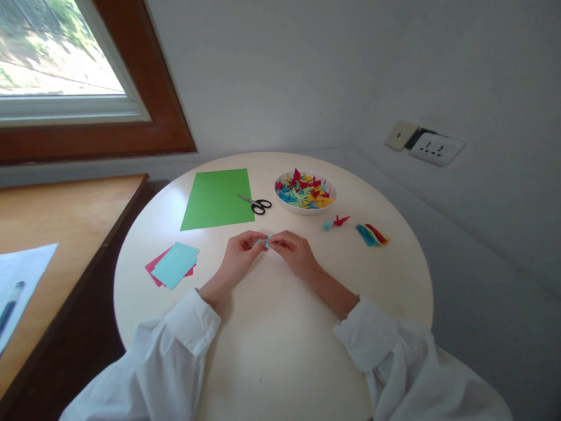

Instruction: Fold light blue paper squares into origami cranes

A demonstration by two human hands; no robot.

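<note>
Between my fingertips is a small piece of folded light blue paper (269,238), mostly covered by the fingers. My left hand (244,248) pinches it from the left side. My right hand (293,248) pinches it from the right, and the fingertips of both hands nearly meet. Beyond them, black-handled scissors (258,204) lie partly on a green sheet of paper (217,199). To the left of my hands rests a stack of light blue and pink paper squares (175,265). A red paper crane (341,220) and a light blue one (327,225) sit to the right.
A white bowl (304,210) full of colourful paper cranes stands at the back of the round white table (280,351). Folded coloured paper strips (372,235) lie at the right. A wooden desk (83,213) with a paper sheet and pen adjoins at left.
</note>
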